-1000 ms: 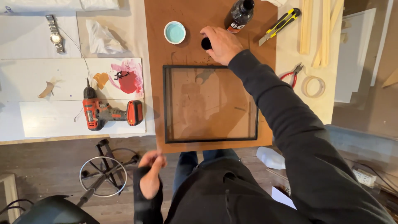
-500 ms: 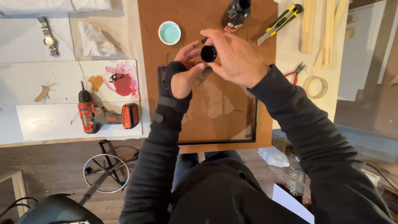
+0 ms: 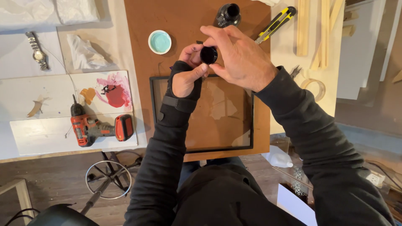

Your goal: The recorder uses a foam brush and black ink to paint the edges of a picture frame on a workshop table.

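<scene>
Both hands now meet above the black-framed glass pane (image 3: pixel 209 113): the left hand (image 3: pixel 186 77), hanging by the lap a second ago, has risen to pinch the small round black cap (image 3: pixel 208 55) that the right hand (image 3: pixel 240 56) grips closed. Beyond it stand the pale blue dish (image 3: pixel 159 42) and the open black bottle (image 3: pixel 228 14).

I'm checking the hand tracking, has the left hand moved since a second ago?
Yes. The left hand has come up from below the table edge, near the lap, to the top of the black frame, where it meets the right hand at a small black cap.
</scene>
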